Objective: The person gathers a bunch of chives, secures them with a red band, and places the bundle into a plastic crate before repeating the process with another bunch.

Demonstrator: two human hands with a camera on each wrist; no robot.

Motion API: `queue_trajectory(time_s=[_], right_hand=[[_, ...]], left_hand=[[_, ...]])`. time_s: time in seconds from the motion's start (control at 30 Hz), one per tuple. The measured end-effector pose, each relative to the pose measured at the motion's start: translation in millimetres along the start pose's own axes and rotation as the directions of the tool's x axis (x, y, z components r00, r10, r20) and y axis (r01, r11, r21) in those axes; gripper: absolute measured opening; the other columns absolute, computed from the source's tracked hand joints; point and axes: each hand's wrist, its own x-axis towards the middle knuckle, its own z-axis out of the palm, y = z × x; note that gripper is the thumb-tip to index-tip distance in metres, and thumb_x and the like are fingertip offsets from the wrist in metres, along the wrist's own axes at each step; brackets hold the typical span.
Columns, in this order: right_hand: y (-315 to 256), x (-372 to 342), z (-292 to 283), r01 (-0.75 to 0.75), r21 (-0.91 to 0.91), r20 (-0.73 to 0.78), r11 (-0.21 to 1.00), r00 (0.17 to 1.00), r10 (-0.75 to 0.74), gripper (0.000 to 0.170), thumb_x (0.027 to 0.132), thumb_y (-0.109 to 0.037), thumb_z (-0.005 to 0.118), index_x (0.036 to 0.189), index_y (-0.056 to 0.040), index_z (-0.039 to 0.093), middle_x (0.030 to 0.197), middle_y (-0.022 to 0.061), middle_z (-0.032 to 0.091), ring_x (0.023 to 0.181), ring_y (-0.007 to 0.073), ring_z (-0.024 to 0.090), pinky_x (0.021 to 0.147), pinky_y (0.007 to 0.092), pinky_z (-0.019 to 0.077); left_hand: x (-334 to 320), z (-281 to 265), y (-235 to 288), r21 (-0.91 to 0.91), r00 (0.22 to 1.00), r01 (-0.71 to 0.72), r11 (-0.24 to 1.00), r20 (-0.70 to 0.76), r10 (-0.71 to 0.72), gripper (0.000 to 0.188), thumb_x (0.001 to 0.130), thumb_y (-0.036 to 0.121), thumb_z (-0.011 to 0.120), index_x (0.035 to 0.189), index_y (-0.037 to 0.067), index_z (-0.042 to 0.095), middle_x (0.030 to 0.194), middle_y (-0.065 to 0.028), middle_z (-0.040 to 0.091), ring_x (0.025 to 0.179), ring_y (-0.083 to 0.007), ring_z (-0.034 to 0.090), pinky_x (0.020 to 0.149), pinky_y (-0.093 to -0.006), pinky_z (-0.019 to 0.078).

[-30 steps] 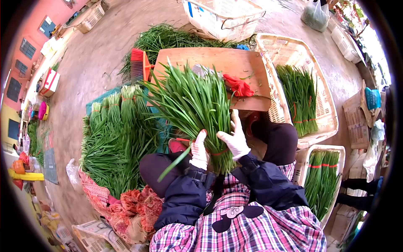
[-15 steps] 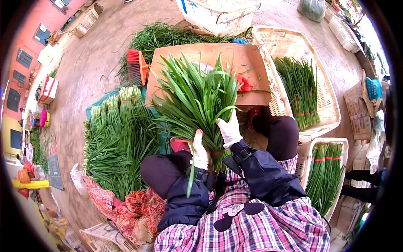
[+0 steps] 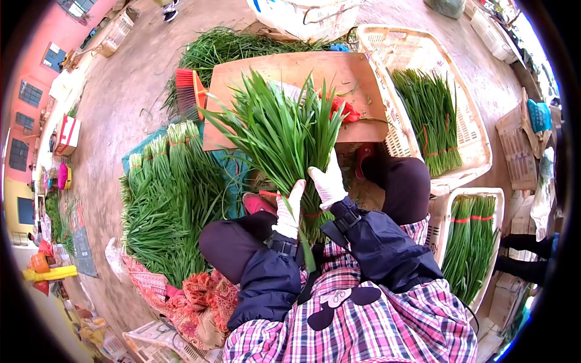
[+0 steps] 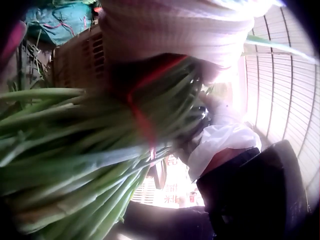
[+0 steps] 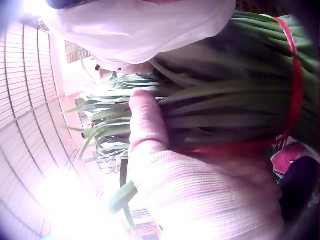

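Both gloved hands hold a bunch of garlic chives [image 3: 284, 133] above the lap, its long flat leaves fanned away from the body. The left hand [image 3: 289, 209] grips the bunch's left side, and its bare thumb tip lies along the leaves in the right wrist view. A single loose leaf [image 3: 308, 256] hangs down from beside that hand. On the other side, the right hand [image 3: 328, 184] clasps the leaves, its smooth white glove [image 5: 145, 30] showing in the right wrist view. A red tie [image 5: 295, 85] circles the bunch near its stem end.
A wooden board [image 3: 236, 75] in front bears a red cloth [image 3: 345, 110]. Tied chive bunches [image 3: 172, 206] lie piled at left, beside a red broom [image 3: 190, 91]. Two crates at right, the larger crate [image 3: 472, 133] and smaller crate [image 3: 500, 209], hold more bunches. Patterned cloth [image 3: 206, 299] lies lower left.
The loose leaf by the left hand has swung from the left to hang down toward the lap. The hands stay on the bunch. A person's feet now show at the top left.
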Motion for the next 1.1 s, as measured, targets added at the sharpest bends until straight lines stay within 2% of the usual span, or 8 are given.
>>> queue_trajectory(time_s=[0.33,0.5,0.57,0.63,0.7,0.8,0.97,1.1], right_hand=[[-8,7,-11,-0.276,0.16,0.118,0.948,0.958,0.26,0.081,0.075,0.009,0.066,0.147,-0.0061,0.031,0.131,0.0077,0.055,0.116,0.0197,0.054,0.102,0.0331,0.0419],[-28,38,-40,0.089,-0.144,-0.138,0.986,0.984,-0.109,0.09,0.077,-0.001,0.069,0.153,-0.0068,0.021,0.156,0.0127,0.027,0.137,0.0224,0.036,0.11,0.0362,0.0324],[-70,39,-32,0.282,-0.053,-0.155,0.958,0.945,-0.287,0.078,0.078,0.0,0.067,0.148,-0.006,0.033,0.148,0.0119,0.04,0.134,0.0266,0.04,0.111,0.0404,0.0308],[-88,46,-34,0.491,-0.274,0.063,0.827,0.867,-0.494,0.059,0.076,0.0,0.068,0.133,-0.0069,0.053,0.136,0.0126,0.052,0.129,0.0303,0.046,0.109,0.0425,0.0339],[-122,52,-18,0.757,-0.427,0.426,0.496,0.651,-0.628,0.047,0.07,0.001,0.07,0.115,-0.0074,0.064,0.126,0.0141,0.058,0.123,0.0336,0.05,0.106,0.0425,0.0373],[-131,58,5,0.871,-0.426,0.732,0.244,0.49,-0.473,0.036,0.07,-0.01,0.071,0.105,-0.0162,0.068,0.127,0.0095,0.058,0.126,0.0348,0.048,0.105,0.0499,0.0376],[-121,82,22,0.956,-0.294,0.933,-0.014,0.284,-0.221,0.037,0.072,-0.015,0.067,0.109,-0.0213,0.067,0.134,0.0073,0.055,0.133,0.0317,0.043,0.109,0.0524,0.0338],[-114,89,25,0.964,-0.229,0.969,-0.134,0.213,-0.127,0.011,0.077,-0.02,0.061,0.084,-0.0173,0.07,0.132,0.0055,0.056,0.134,0.0271,0.041,0.112,0.0505,0.0304]], left_hand=[[10,-7,4,-0.198,0.998,-0.052,0.979,-0.036,0.046,0.042,0.085,-0.002,0.06,0.126,0.003,0.057,0.119,-0.0099,0.063,0.102,-0.025,0.064,0.092,-0.0397,0.0542],[11,-8,1,-0.167,0.995,-0.073,0.983,-0.073,0.062,0.037,0.086,-0.001,0.06,0.123,0.002,0.059,0.114,-0.0107,0.066,0.097,-0.0257,0.067,0.087,-0.0403,0.057],[10,-8,-1,-0.215,0.996,-0.07,0.974,-0.063,0.058,0.034,0.086,-0.001,0.059,0.12,0.001,0.06,0.111,-0.0103,0.067,0.094,-0.0252,0.068,0.084,-0.0394,0.0581],[4,-1,7,-0.252,0.997,-0.073,0.965,-0.031,0.067,0.034,0.086,0.0,0.059,0.12,0.001,0.06,0.112,-0.0101,0.067,0.094,-0.0249,0.068,0.084,-0.0391,0.0582],[10,-7,-3,-0.216,0.997,-0.077,0.973,-0.043,0.069,0.033,0.086,-0.001,0.06,0.119,0.001,0.061,0.11,-0.0084,0.067,0.092,-0.0227,0.068,0.081,-0.0377,0.0583],[3,0,3,-0.208,0.996,-0.083,0.975,-0.041,0.076,0.032,0.086,-0.001,0.062,0.118,0.004,0.061,0.107,-0.0055,0.066,0.088,-0.0204,0.067,0.078,-0.0364,0.0577],[2,-3,0,-0.198,0.997,-0.06,0.978,-0.055,0.05,0.035,0.083,-0.001,0.066,0.117,0.004,0.061,0.105,-0.0043,0.065,0.087,-0.0192,0.065,0.078,-0.0355,0.0565],[1,-5,-1,-0.148,0.996,-0.063,0.987,-0.065,0.054,0.035,0.082,0.002,0.068,0.116,0.003,0.061,0.103,-0.0048,0.065,0.085,-0.019,0.065,0.078,-0.036,0.0566]])
